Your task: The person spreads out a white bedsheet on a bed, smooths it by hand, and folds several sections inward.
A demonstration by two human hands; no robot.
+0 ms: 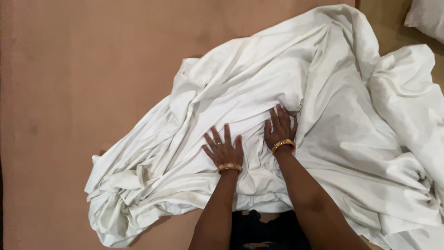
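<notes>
Across a bare tan mattress point(92, 69), a crumpled white sheet point(342, 139) lies heaped, spilling toward the right edge. Both hands press flat on its middle, fingers spread and gripping nothing: the left hand point(224, 150) beside the right hand point(279, 130), each wrist in a gold bangle. The cloth looks light, soft and limp, likely to slide and bunch; its loose edges and corners seem the surest places to take hold. A white pillow point(428, 16) sits at the upper right, well apart.
</notes>
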